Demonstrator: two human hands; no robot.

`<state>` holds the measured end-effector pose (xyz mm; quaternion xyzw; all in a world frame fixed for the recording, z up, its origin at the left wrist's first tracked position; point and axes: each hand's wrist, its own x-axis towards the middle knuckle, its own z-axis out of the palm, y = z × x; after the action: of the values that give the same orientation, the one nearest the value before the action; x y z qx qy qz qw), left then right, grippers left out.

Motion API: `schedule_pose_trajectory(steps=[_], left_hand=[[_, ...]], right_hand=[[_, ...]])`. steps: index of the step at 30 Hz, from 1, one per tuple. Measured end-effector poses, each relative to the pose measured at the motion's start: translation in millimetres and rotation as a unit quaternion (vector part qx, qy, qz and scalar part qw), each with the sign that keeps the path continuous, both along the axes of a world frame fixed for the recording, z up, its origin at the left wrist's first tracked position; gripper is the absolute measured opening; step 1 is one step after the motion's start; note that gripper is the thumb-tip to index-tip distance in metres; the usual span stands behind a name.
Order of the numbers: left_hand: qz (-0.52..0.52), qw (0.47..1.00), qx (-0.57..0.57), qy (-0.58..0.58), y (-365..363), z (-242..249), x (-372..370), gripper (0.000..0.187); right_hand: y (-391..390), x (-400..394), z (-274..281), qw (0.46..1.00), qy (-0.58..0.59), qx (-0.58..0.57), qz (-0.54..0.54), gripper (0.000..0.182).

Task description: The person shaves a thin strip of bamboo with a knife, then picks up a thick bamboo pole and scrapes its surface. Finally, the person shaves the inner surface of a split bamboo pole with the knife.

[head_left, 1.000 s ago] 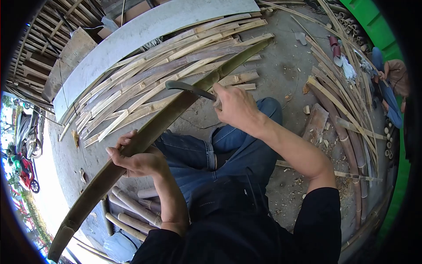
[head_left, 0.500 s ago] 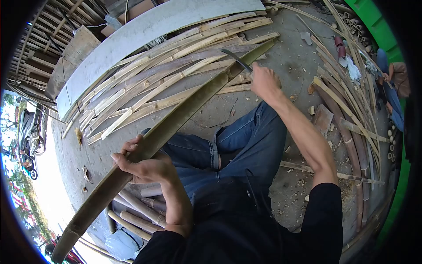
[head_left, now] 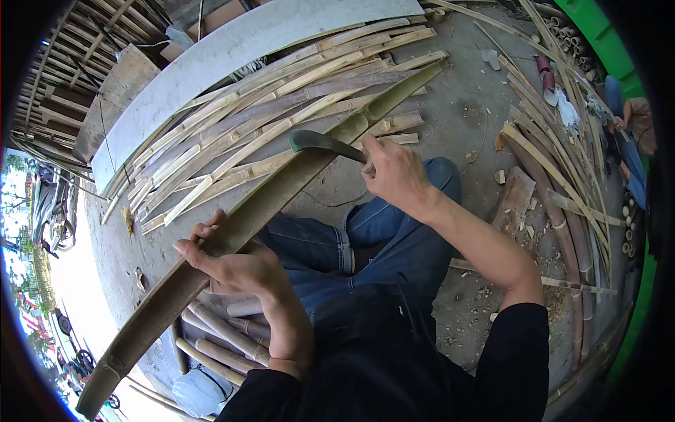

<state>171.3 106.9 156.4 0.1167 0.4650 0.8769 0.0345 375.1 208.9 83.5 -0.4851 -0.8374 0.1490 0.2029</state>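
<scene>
A long split bamboo piece, its hollow side facing up, runs diagonally from the lower left to the upper right. My left hand grips it around its lower middle, thumb and fingers on opposite edges. In my right hand is the handle of a curved blade. The blade points left and lies over the upper half of the bamboo, near a node. Whether its edge touches the bamboo I cannot tell.
Split bamboo strips lie in a pile ahead, beside a pale curved board. More bamboo and wood chips are at the right. Another person is at the far right. Bamboo poles and a plastic bag lie lower left.
My right hand has moved left and down along the bamboo with the blade, which now shows broader. The bamboo's lower end has shifted slightly. My left hand keeps its hold.
</scene>
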Motion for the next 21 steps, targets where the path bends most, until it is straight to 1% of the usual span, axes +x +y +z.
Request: schedule_pose_trajectory(steps=[1,2,3,4,5,6,7,8,9,10,11,12,14,15,16,18,19,20,21], left_hand=[[-0.008,1.0,0.011,-0.007,1,-3,-5,0.024],[-0.011,1.0,0.013,-0.001,0,-6,-6,0.024],[-0.008,1.0,0.01,0.005,-1,-11,-6,0.024],[-0.01,1.0,0.0,0.012,-5,-15,-7,0.024],[-0.026,0.999,0.021,0.029,-7,-20,-11,0.026],[-0.027,0.999,0.027,0.024,2,-18,-8,0.026],[-0.014,1.0,0.011,0.006,0,-14,-4,0.027],[-0.003,1.0,-0.006,-0.007,-3,-7,-2,0.027],[0.01,1.0,-0.008,-0.015,0,1,4,0.029],[0.009,1.0,-0.003,-0.011,-1,-3,3,0.029],[0.004,1.0,0.003,0.009,-4,-11,1,0.029],[-0.004,0.999,0.004,0.031,-7,-14,-1,0.029],[0.019,0.999,-0.013,0.031,0,-12,5,0.03],[0.017,1.0,-0.013,0.016,-3,-11,3,0.03],[0.009,1.0,-0.004,0.005,-5,-11,0,0.03],[-0.023,0.999,0.011,0.025,-7,-17,-8,0.029],[-0.037,0.999,0.011,0.014,-8,-26,-16,0.029],[-0.05,0.999,0.009,0.003,-11,-36,-24,0.029],[-0.063,0.998,0.009,0.006,-11,-46,-34,0.031]], right_hand=[[19,6,-13,1.0,0.009,0.004,-0.007,0.036],[50,21,-30,0.997,-0.034,-0.032,-0.066,0.037],[61,22,-19,0.987,-0.077,-0.068,-0.123,0.038],[48,19,-20,0.986,-0.072,-0.074,-0.128,0.038],[36,14,-18,0.992,-0.068,-0.051,-0.094,0.035],[23,6,0,0.996,-0.073,-0.026,-0.054,0.032],[0,-8,14,0.999,-0.047,-0.02,-0.007,0.029],[3,-4,5,0.998,-0.047,-0.031,-0.005,0.029],[25,5,-6,0.997,-0.051,-0.031,-0.04,0.024],[49,15,-18,0.995,-0.054,-0.027,-0.074,0.019],[71,34,-31,0.99,-0.081,-0.039,-0.105,0.022],[58,27,-25,0.991,-0.075,-0.038,-0.108,0.022],[17,12,10,0.996,-0.064,-0.052,-0.031,0.036],[-6,2,23,0.998,-0.041,-0.045,0.014,0.035],[-5,7,16,0.998,-0.041,-0.054,0.012,0.035],[31,30,-6,0.996,-0.043,-0.069,-0.025,0.037],[50,43,-27,0.997,-0.037,-0.067,-0.01,0.033],[51,41,-24,0.997,-0.038,-0.064,-0.012,0.033],[54,35,-19,0.995,-0.091,-0.037,-0.015,0.026]])
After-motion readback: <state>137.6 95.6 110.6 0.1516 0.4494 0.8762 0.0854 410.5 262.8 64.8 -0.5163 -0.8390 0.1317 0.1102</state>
